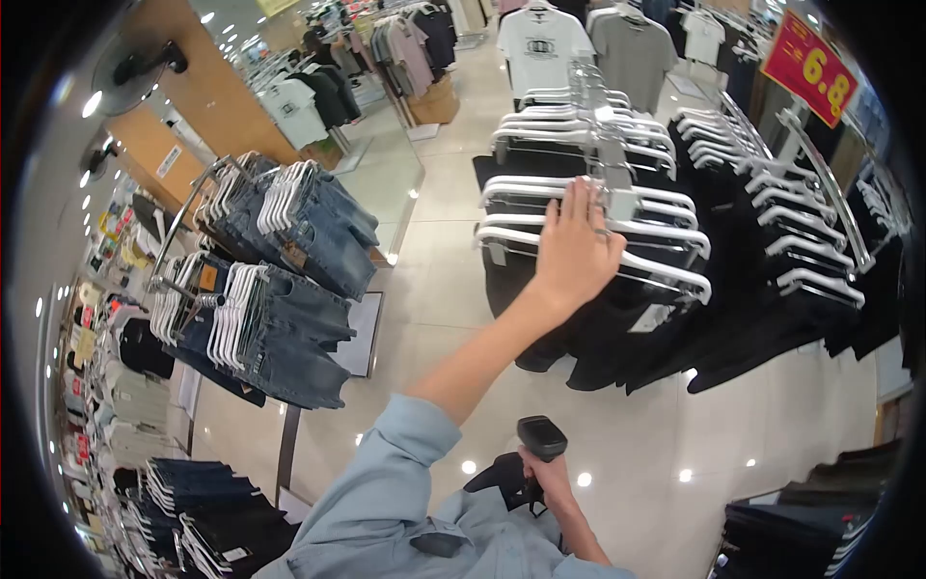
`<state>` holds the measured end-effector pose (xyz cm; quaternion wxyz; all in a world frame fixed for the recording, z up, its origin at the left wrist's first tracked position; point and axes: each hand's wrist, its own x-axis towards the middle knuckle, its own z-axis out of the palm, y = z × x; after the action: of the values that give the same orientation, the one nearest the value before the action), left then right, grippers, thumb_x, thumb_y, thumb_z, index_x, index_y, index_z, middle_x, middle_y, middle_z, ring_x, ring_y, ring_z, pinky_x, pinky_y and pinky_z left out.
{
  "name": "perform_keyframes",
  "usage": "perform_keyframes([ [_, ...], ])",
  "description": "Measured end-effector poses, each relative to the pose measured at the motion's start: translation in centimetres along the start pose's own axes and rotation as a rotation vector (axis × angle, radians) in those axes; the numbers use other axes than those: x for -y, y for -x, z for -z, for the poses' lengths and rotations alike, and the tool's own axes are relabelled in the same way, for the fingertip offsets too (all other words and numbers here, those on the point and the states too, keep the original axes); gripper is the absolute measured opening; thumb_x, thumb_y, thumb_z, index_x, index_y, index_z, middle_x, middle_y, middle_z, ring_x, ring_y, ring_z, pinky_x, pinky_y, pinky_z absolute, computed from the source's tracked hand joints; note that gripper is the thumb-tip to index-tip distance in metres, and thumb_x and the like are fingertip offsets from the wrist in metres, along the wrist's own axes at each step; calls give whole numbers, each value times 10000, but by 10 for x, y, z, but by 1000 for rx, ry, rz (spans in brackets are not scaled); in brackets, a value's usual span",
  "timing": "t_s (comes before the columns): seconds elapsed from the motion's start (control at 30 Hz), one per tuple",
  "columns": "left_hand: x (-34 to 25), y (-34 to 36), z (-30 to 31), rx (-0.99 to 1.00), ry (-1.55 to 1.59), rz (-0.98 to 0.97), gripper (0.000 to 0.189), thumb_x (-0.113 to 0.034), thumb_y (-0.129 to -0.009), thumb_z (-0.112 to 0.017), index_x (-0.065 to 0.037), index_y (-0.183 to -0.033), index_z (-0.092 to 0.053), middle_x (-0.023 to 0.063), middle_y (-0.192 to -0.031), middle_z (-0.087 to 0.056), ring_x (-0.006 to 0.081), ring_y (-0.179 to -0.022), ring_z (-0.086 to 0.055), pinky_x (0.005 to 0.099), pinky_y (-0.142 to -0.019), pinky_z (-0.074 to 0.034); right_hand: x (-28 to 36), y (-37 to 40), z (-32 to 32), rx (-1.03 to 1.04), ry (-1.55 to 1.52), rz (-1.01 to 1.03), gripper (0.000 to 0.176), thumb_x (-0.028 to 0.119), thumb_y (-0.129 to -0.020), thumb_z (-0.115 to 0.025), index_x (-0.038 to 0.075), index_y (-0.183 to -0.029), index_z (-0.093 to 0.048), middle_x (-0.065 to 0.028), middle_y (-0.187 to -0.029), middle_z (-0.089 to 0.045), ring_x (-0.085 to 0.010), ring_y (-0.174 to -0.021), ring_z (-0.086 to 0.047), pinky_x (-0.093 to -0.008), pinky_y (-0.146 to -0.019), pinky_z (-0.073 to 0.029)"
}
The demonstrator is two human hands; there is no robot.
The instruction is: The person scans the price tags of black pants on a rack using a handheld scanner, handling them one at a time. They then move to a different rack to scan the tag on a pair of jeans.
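My left hand (575, 253) reaches out from a light blue sleeve and rests flat, fingers apart, on the white hangers (588, 207) of a rack of black garments (675, 328). A small tag on the hangers lies just beside my fingertips. My right hand (550, 475) stays low near my body and grips a black handheld scanner (540, 436), its head pointing up and forward.
A rack of blue jeans on white hangers (289, 280) stands to the left. Folded dark trousers (207, 511) lie at the lower left, another dark stack (820, 521) at the lower right. A red 6.8 price sign (808, 68) hangs top right. Shirts hang beyond the glossy floor.
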<state>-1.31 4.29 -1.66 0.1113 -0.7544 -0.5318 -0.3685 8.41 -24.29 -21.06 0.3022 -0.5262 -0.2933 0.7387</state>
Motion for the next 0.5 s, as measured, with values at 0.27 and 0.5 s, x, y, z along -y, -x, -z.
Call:
perform_keyframes([
  [0.27,1,0,-3,-33,33,41,602,-272,-894,-597,143,-1326,-538,290,-1492,-453,432,-1409,-424,544,-1171,-345,26,-34,41,-159,-293,57,193,139,-942,-742,83,-1020,-575,21,-732,-502,-91,-598,-484,-271,-551,-430],
  [0.5,-1,0,-6,-54,-21,24,445,-205,-915,-581,81,-1250,-641,313,-1475,-497,448,-1385,-474,566,-1136,-385,92,-17,43,-469,-272,205,206,194,-924,-779,58,-858,-639,23,-681,-559,-88,-588,-503,-280,-569,-410],
])
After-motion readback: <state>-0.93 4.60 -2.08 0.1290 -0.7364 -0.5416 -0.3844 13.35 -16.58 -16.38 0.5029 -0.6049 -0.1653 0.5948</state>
